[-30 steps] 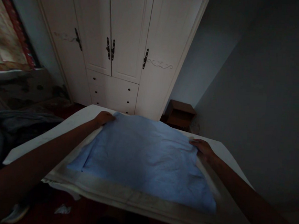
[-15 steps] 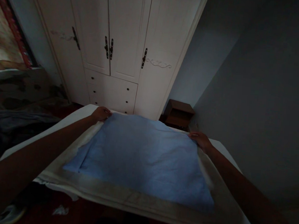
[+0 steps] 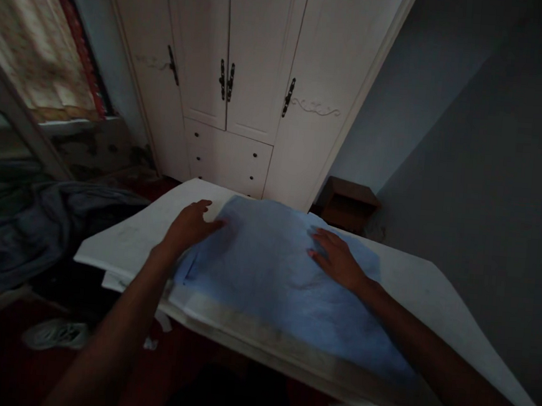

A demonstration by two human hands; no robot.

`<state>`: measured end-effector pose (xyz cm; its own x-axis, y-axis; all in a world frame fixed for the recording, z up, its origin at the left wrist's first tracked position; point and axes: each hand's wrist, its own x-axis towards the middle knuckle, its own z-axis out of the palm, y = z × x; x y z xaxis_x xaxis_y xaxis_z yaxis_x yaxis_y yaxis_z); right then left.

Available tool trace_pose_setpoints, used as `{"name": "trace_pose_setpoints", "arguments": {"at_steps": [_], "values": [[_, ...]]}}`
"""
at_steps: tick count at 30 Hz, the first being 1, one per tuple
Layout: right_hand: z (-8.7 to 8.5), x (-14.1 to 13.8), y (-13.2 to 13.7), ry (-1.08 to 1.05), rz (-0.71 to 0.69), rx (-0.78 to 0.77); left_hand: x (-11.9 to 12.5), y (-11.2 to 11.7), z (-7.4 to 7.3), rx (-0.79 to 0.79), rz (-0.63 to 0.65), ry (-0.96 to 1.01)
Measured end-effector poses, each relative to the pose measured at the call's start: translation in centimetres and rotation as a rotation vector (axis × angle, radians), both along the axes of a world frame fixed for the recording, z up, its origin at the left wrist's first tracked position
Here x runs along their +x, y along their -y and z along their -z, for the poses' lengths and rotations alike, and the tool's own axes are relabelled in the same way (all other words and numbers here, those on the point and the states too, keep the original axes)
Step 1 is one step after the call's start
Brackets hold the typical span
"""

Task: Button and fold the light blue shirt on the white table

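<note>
A light blue cloth (image 3: pixel 266 265) lies spread over a pale pad (image 3: pixel 224 315) on a white table (image 3: pixel 142 230). It has shallow creases, and a short dark slit or fold shows near its left edge. At the cloth's upper left, my left hand (image 3: pixel 193 225) is open, thumb apart from the fingers, the thumb tip over the cloth's edge. My right hand (image 3: pixel 339 258) is open above the right half of the cloth, fingers stretched toward its middle. Whether its fingertips touch the fabric I cannot tell. Neither hand grips anything.
Behind the table stands a white wardrobe (image 3: pixel 254 58) with dark handles. A brown wooden cabinet (image 3: pixel 350 203) is by the right wall. Dark clothes (image 3: pixel 48 223) are piled at left, and a shoe (image 3: pixel 56 334) lies on the red floor. A curtain (image 3: pixel 44 41) hangs at upper left.
Both hands have let go of the cloth's far corners and opened. The right hand has moved inward over the cloth. My view has turned a little to the left.
</note>
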<state>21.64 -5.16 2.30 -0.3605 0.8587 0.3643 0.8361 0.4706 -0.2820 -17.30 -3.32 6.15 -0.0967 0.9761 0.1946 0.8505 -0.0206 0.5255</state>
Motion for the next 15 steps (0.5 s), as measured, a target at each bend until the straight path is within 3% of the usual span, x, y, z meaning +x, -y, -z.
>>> {"name": "trace_pose_setpoints", "arguments": {"at_steps": [3,7,10,15], "values": [[0.3,-2.3,1.4,-0.003,-0.067,-0.046,-1.0,6.7,1.1,0.148,-0.136,0.025],[-0.3,-3.0,4.3,-0.068,-0.078,-0.050,-2.1,12.7,3.6,0.182,-0.124,0.007],[-1.4,-2.3,7.5,-0.162,-0.007,-0.016,-2.5,14.5,4.7,0.206,-0.124,0.034],[-2.5,0.9,14.0,-0.245,0.237,0.005,-2.6,15.0,4.6,0.204,-0.087,0.027]]}}
